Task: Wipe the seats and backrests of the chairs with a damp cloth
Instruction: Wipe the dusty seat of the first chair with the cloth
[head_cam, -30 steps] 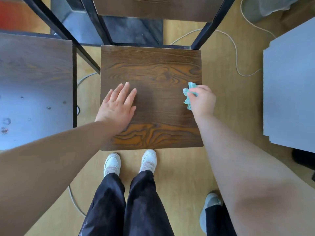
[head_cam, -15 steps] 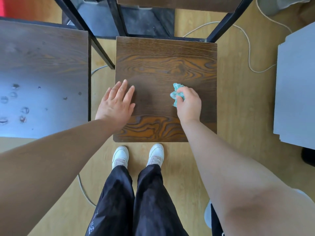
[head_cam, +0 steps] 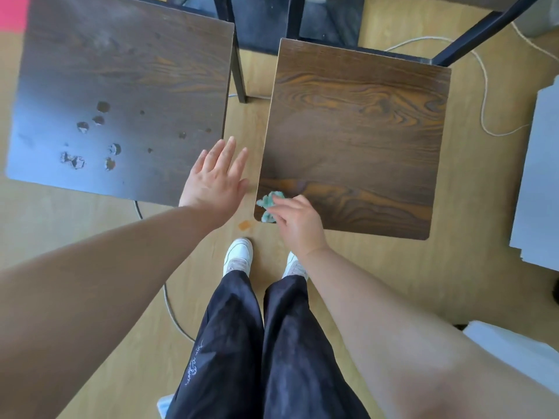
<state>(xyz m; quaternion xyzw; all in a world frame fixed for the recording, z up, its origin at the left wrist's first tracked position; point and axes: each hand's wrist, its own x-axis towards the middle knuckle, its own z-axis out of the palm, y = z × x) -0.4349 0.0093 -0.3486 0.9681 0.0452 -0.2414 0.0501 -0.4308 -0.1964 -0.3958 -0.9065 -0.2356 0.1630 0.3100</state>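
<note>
A dark wood-grain chair seat (head_cam: 357,134) stands in front of me on black metal legs. My right hand (head_cam: 298,223) grips a crumpled teal cloth (head_cam: 267,205) and presses it on the seat's near left corner. My left hand (head_cam: 216,179) is open with fingers spread, hovering over the gap between this seat and a second dark seat (head_cam: 121,95) on the left. That left seat bears several pale spots and stains. The backrests are out of view at the top.
The floor is light wood. A white cable (head_cam: 484,95) loops behind the right chair and another cable (head_cam: 169,300) runs by my left leg. Grey-white boards (head_cam: 541,182) lie at the right edge. My white shoes (head_cam: 239,255) stand close before the seats.
My right hand has dragged the cloth from the seat's middle to its near left corner. My left hand has lifted off the seat and now sits over the gap to the left.
</note>
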